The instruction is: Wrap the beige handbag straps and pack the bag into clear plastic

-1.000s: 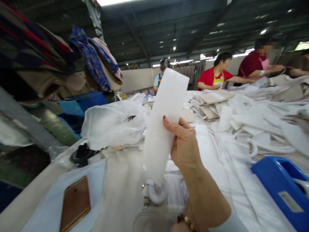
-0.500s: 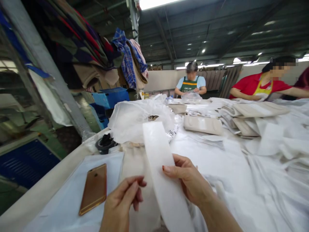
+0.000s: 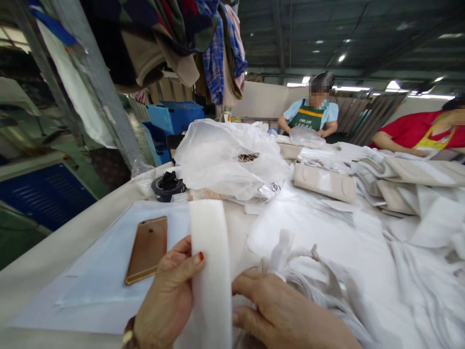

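Note:
A flat white strip of fabric-like material [image 3: 210, 271] stands upright in front of me. My left hand [image 3: 170, 286] is closed on its left edge, the thumb lying across the face and the fingers behind. At the strip's right edge is my right hand [image 3: 276, 305], back turned up, thumb and forefinger apart and pointing left. Its fingertips meet the strip's edge, and whether they touch it I cannot tell. Beside and behind the right hand lies a tangle of pale strips [image 3: 319, 271].
A gold phone [image 3: 147, 249] rests on pale sheets [image 3: 98, 281] at left. Beyond are a black tape roll [image 3: 167, 186], a translucent plastic bag [image 3: 218, 155] and beige folded pieces [image 3: 324, 182]. Two people work across the table. Clothes [image 3: 214, 53] hang above blue bins [image 3: 174, 116].
The strip has passed from my right hand to my left and moved left. My right hand has let go and dropped lower beside it. The view has shifted left and down.

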A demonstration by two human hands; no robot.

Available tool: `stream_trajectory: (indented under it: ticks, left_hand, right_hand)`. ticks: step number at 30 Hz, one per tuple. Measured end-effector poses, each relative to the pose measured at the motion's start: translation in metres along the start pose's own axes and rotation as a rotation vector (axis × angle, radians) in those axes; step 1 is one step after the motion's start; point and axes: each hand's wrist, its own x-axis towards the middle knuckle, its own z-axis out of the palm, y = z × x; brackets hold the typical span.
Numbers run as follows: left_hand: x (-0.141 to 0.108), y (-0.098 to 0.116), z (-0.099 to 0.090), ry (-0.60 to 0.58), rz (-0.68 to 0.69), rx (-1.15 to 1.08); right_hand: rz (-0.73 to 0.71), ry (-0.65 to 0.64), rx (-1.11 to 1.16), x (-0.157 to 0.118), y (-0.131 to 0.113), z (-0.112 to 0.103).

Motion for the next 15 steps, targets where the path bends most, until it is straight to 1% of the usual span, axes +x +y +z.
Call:
stream_trajectory:
  ticks: [1, 2, 3, 4, 5, 6, 7, 9, 12, 15]
  left_hand:
    - [0.003, 0.002, -0.008, 0.073, 0.006, 0.044]
    - [0.005, 0.002, -0.015, 0.133, -0.004, 0.080]
    - [0.008, 0.002, -0.021, 0.172, -0.022, 0.104]
    - [0.010, 0.000, -0.026, 0.187, -0.047, 0.115]
    - [0.011, -0.003, -0.030, 0.188, -0.071, 0.114]
    - [0.012, -0.006, -0.033, 0.179, -0.095, 0.107]
    - [0.013, -0.010, -0.035, 0.165, -0.110, 0.098]
    - [0.015, -0.016, -0.038, 0.149, -0.121, 0.087]
    - [0.019, -0.023, -0.042, 0.125, -0.141, 0.093]
    - [0.023, -0.031, -0.047, 0.115, -0.169, 0.153]
  right_hand:
    - [-0.029, 0.024, -0.165, 0.000, 0.008, 0.012]
    - [-0.101, 0.050, -0.300, 0.000, 0.017, 0.027]
    - [-0.165, 0.140, -0.420, 0.001, 0.027, 0.042]
    - [-0.198, 0.291, -0.526, 0.001, 0.036, 0.056]
    - [-0.224, 0.390, -0.598, 0.001, 0.044, 0.068]
    - [-0.237, 0.446, -0.645, 0.001, 0.050, 0.076]
    - [-0.236, 0.469, -0.679, 0.001, 0.054, 0.081]
    - [-0.223, 0.406, -0.718, 0.002, 0.058, 0.082]
    - [-0.226, 0.289, -0.735, 0.006, 0.061, 0.076]
    - [-0.259, 0.246, -0.711, 0.005, 0.070, 0.073]
